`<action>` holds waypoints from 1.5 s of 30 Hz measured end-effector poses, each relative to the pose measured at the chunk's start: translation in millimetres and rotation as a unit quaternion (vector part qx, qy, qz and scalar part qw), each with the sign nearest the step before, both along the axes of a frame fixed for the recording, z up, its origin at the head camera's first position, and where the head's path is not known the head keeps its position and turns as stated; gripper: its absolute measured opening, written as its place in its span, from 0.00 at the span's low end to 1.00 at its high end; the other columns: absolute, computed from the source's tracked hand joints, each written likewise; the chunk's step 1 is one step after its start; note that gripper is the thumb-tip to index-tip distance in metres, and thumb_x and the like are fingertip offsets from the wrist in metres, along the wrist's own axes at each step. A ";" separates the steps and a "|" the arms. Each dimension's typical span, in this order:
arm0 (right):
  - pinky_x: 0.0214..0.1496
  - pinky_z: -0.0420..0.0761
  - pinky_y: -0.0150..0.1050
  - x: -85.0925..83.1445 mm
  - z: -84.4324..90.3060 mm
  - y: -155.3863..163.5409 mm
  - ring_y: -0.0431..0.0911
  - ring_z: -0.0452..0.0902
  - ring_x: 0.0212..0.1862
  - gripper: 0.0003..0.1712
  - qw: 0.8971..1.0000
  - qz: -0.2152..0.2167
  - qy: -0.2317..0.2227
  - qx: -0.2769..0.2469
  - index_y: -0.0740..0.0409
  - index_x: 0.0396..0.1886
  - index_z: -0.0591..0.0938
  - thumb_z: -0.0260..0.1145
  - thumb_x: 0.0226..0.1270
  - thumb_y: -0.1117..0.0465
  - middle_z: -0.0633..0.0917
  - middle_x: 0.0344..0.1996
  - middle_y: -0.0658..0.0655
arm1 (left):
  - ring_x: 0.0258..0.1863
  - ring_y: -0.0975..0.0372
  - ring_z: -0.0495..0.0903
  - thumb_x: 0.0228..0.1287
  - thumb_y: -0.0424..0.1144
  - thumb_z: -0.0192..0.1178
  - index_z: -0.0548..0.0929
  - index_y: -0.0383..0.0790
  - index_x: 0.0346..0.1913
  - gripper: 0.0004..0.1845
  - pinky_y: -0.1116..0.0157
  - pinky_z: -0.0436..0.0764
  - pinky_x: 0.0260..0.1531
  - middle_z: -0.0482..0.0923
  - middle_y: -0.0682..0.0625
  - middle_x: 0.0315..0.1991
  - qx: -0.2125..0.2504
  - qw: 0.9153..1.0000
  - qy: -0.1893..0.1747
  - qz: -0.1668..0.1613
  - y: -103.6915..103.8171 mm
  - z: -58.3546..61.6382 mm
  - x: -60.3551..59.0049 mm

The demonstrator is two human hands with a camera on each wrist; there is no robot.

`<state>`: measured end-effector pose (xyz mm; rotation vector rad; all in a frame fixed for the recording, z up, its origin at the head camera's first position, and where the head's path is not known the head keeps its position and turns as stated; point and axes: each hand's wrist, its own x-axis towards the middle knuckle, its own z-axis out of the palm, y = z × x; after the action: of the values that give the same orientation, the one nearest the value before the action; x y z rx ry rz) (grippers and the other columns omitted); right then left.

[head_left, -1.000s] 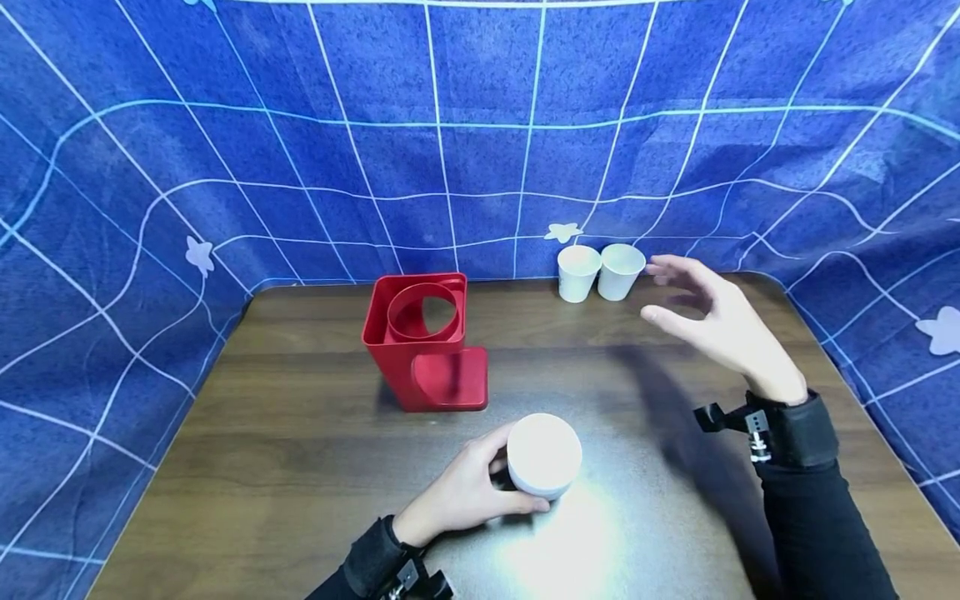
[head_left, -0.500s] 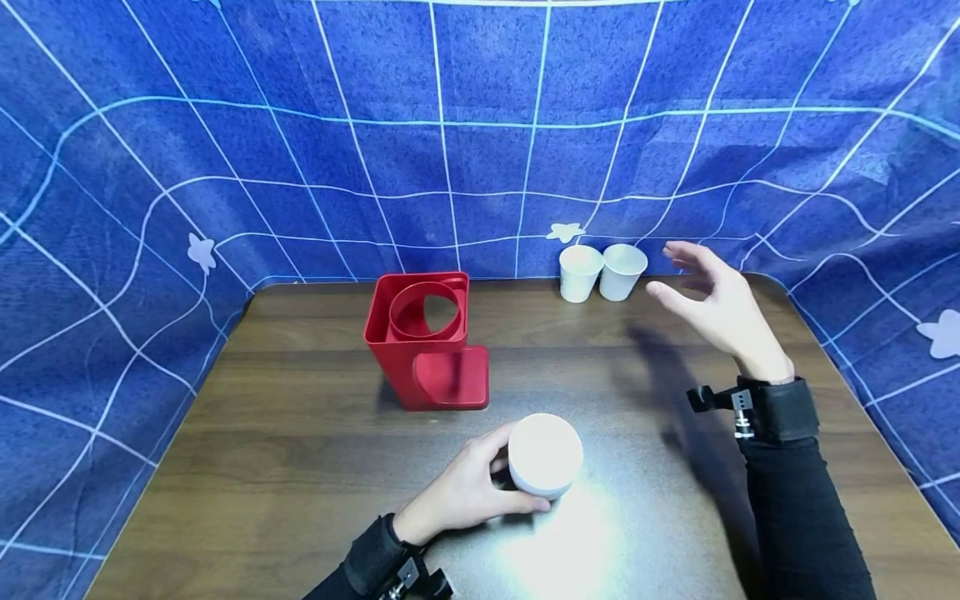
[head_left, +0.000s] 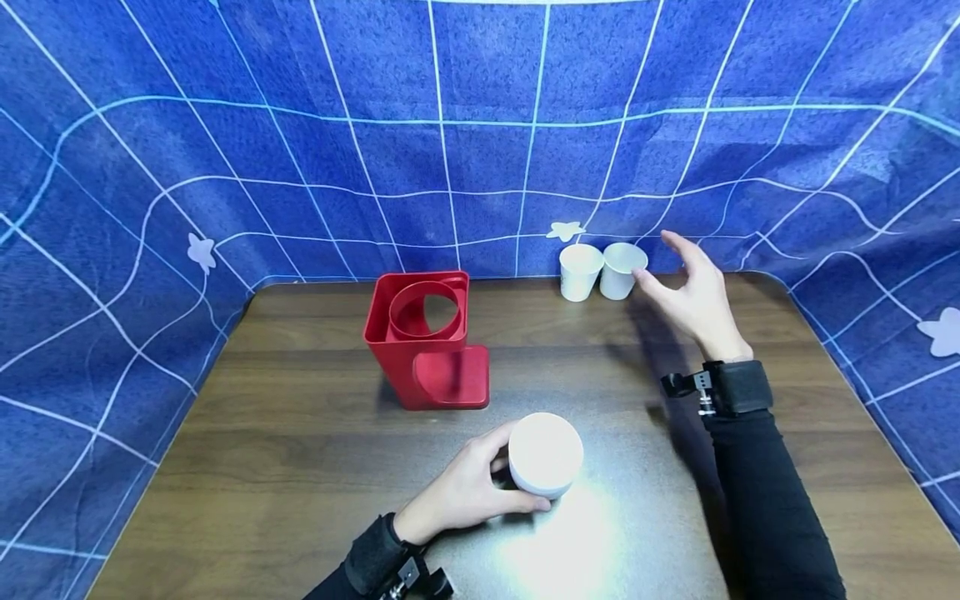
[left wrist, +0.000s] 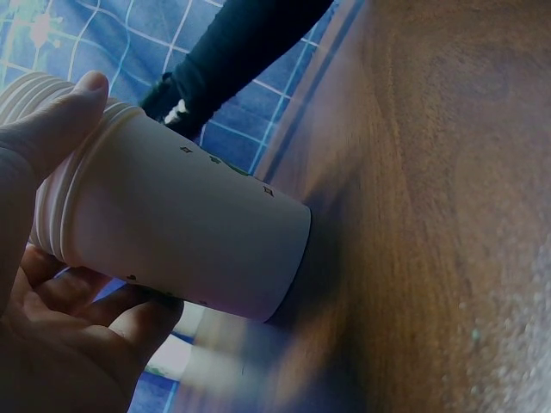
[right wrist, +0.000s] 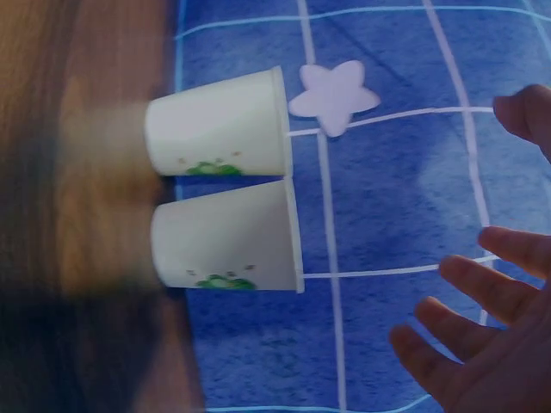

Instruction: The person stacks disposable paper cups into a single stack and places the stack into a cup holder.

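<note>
Comparing with the earlier head views, we see that our right hand [head_left: 693, 292] has moved forward and a little left across the table [head_left: 300, 433]: a second ago it hung well clear of the two paper cups [head_left: 602, 271] at the far edge, and now its thumb tip is right at the side of the right-hand cup [head_left: 622, 270], with the fingers spread and straight and nothing in them. We cannot tell from the head view whether the thumb touches that cup; the right wrist view shows the fingertips [right wrist: 469, 292] apart from the two cups [right wrist: 225, 176], though it is blurred on the table side. Our left hand [head_left: 468, 492] has not shifted: it curls round the upside-down stack of white cups [head_left: 545, 454] standing on the near middle of the table, thumb on one side and fingers on the other. The red holder [head_left: 426, 337] stands where it was, behind the stack and well apart from both hands. In the left wrist view the stack [left wrist: 172, 232] fills the frame, its rims partly covered by the thumb, so how many cups it holds is hard to make out, and the pale blurred shapes below it cannot be identified.
</note>
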<state>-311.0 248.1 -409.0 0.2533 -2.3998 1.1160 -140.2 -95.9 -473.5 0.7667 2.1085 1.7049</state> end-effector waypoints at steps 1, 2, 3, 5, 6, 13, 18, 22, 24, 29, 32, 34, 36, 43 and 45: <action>0.75 0.67 0.55 -2.5 -2.7 -0.5 0.61 0.69 0.72 0.41 1.000 -0.004 0.005 -0.002 0.61 0.73 0.73 0.74 0.62 0.53 0.76 0.70 0.66 | 0.60 0.62 0.82 0.53 0.41 0.81 0.71 0.58 0.72 0.44 0.65 0.79 0.65 0.80 0.58 0.64 0.000 1.000 0.002 -0.001 0.2 0.0 0.1; 0.76 0.67 0.55 -4.9 -5.2 -1.0 0.61 0.69 0.72 0.41 1.000 -0.008 0.008 -0.005 0.61 0.73 0.73 0.75 0.62 0.54 0.76 0.69 0.66 | 0.60 0.62 0.82 0.53 0.41 0.81 0.71 0.58 0.72 0.43 0.64 0.79 0.65 0.80 0.58 0.63 0.001 1.000 0.003 -0.001 0.4 -0.2 0.1; 0.77 0.66 0.54 -7.4 -7.3 -1.5 0.61 0.69 0.72 0.41 1.000 -0.013 0.010 -0.007 0.62 0.73 0.73 0.75 0.62 0.53 0.76 0.69 0.67 | 0.60 0.62 0.82 0.53 0.41 0.81 0.71 0.58 0.72 0.44 0.64 0.79 0.65 0.80 0.58 0.64 0.001 1.000 0.003 -0.001 0.6 -0.2 0.2; 0.77 0.66 0.53 -11.4 -10.5 -2.7 0.61 0.69 0.73 0.41 1.000 -0.020 0.008 -0.011 0.62 0.73 0.73 0.75 0.62 0.53 0.76 0.70 0.67 | 0.60 0.62 0.82 0.53 0.41 0.81 0.71 0.58 0.72 0.44 0.64 0.79 0.65 0.80 0.58 0.64 0.001 1.000 0.003 -0.001 0.8 0.0 0.2; 0.77 0.66 0.53 -13.3 -12.0 -3.1 0.61 0.68 0.73 0.42 1.000 -0.024 0.005 -0.012 0.63 0.73 0.73 0.74 0.62 0.52 0.75 0.70 0.67 | 0.60 0.62 0.82 0.53 0.40 0.81 0.71 0.58 0.72 0.44 0.65 0.79 0.65 0.79 0.58 0.64 0.003 1.000 0.003 -0.001 0.8 -0.1 0.2; 0.78 0.65 0.53 -26.3 -22.6 -7.1 0.61 0.68 0.73 0.42 0.999 -0.041 -0.008 -0.024 0.64 0.73 0.72 0.74 0.63 0.51 0.75 0.70 0.67 | 0.61 0.62 0.81 0.53 0.40 0.81 0.70 0.55 0.73 0.44 0.64 0.79 0.65 0.79 0.55 0.65 0.010 1.000 0.009 -0.004 0.8 -0.7 0.1; 0.77 0.65 0.54 -36.4 -31.2 -11.6 0.63 0.68 0.73 0.44 0.999 -0.044 -0.007 -0.010 0.67 0.72 0.71 0.73 0.62 0.50 0.75 0.69 0.69 | 0.61 0.62 0.81 0.53 0.40 0.81 0.70 0.57 0.73 0.44 0.63 0.79 0.65 0.79 0.56 0.65 0.006 1.000 0.007 -0.001 -1.1 -0.2 1.1; 0.78 0.64 0.54 -43.5 -36.3 -14.8 0.63 0.67 0.74 0.45 0.999 -0.045 -0.029 0.003 0.68 0.73 0.70 0.72 0.64 0.49 0.73 0.70 0.71 | 0.60 0.62 0.81 0.53 0.41 0.81 0.71 0.58 0.72 0.44 0.64 0.79 0.65 0.79 0.57 0.64 0.005 1.000 0.005 0.002 -2.2 -0.9 1.6; 0.78 0.64 0.54 -46.9 -38.3 -15.8 0.64 0.66 0.74 0.45 0.998 -0.047 -0.040 0.008 0.69 0.74 0.69 0.71 0.64 0.48 0.73 0.70 0.72 | 0.60 0.61 0.82 0.53 0.41 0.81 0.71 0.57 0.72 0.44 0.63 0.79 0.65 0.79 0.56 0.64 0.008 1.000 0.007 0.001 -2.2 -1.2 1.6; 0.78 0.65 0.55 -54.0 -41.2 -16.1 0.65 0.66 0.74 0.46 0.996 -0.055 -0.063 0.019 0.71 0.73 0.68 0.70 0.65 0.47 0.72 0.70 0.73 | 0.60 0.62 0.82 0.53 0.41 0.81 0.70 0.56 0.73 0.44 0.64 0.79 0.64 0.79 0.55 0.64 0.011 1.000 0.009 -0.002 -1.1 -1.6 1.1; 0.78 0.63 0.56 -57.7 -41.3 -15.6 0.65 0.64 0.74 0.48 0.995 -0.054 -0.081 0.023 0.72 0.74 0.67 0.70 0.65 0.45 0.71 0.71 0.74 | 0.60 0.62 0.82 0.54 0.41 0.80 0.70 0.54 0.73 0.44 0.64 0.80 0.64 0.79 0.54 0.64 0.006 1.000 0.018 -0.001 -0.9 -1.6 0.8; 0.78 0.63 0.57 -59.6 -40.4 -15.4 0.66 0.64 0.74 0.49 0.994 -0.050 -0.093 0.025 0.73 0.74 0.66 0.70 0.64 0.44 0.71 0.71 0.75 | 0.60 0.63 0.82 0.53 0.41 0.81 0.71 0.54 0.73 0.44 0.64 0.80 0.64 0.79 0.54 0.64 0.005 1.000 0.017 0.000 -0.9 -1.5 0.8; 0.78 0.64 0.58 -61.2 -39.6 -14.5 0.67 0.64 0.74 0.50 0.993 -0.048 -0.103 0.028 0.73 0.74 0.66 0.70 0.64 0.43 0.71 0.70 0.76 | 0.60 0.62 0.82 0.53 0.41 0.81 0.71 0.53 0.73 0.44 0.63 0.80 0.64 0.79 0.54 0.65 0.006 1.000 0.013 -0.001 -0.7 -1.1 0.6; 0.75 0.67 0.60 -64.3 -37.8 -11.1 0.68 0.66 0.72 0.51 0.988 -0.045 -0.143 0.035 0.73 0.74 0.64 0.69 0.65 0.41 0.71 0.70 0.76 | 0.60 0.62 0.82 0.54 0.40 0.80 0.70 0.51 0.73 0.44 0.63 0.80 0.63 0.79 0.52 0.65 0.013 1.000 0.015 -0.007 0.1 -1.6 -1.0; 0.74 0.67 0.60 -64.3 -37.1 -11.3 0.68 0.66 0.71 0.52 0.986 -0.042 -0.159 0.034 0.72 0.75 0.64 0.68 0.65 0.40 0.71 0.70 0.76 | 0.60 0.62 0.82 0.54 0.40 0.80 0.70 0.51 0.73 0.44 0.63 0.80 0.63 0.79 0.52 0.65 0.014 1.000 0.020 -0.009 0.0 -2.1 -1.0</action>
<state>-375.3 236.8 -446.1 -0.0080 -2.7036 1.1058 -141.3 -95.9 -475.6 0.8305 2.1026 1.7266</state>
